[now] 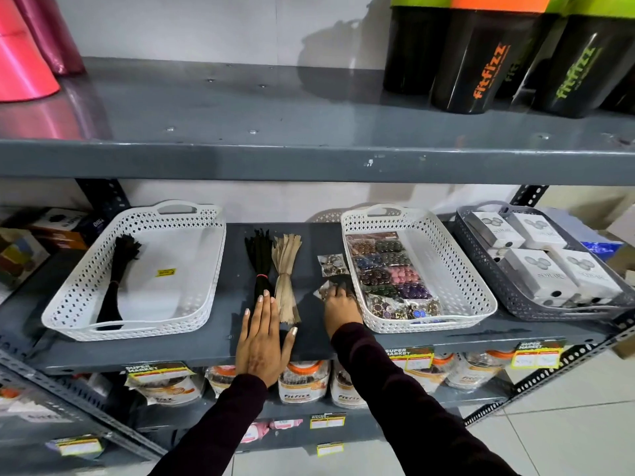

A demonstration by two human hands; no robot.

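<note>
My left hand [263, 338] lies flat with straight fingers on the lower end of a black zipper bundle [260, 259] on the grey shelf [206, 341]. A beige zipper bundle [286, 266] lies just to its right. My right hand [340, 305] reaches over a small clear packet of buttons [324, 290] beside the right white basket [481, 297], its fingertips curled onto the packet. Another button packet [332, 265] lies just behind it. The right basket holds several packets of coloured buttons [391, 273]. The left white basket [202, 304] holds one black zipper bundle [117, 269].
A grey basket [481, 249] of white boxes stands at the far right. Black shaker cups [474, 60] stand on the upper shelf at the right, pink rolls [24, 63] at the left. Jars and price tags fill the shelf below.
</note>
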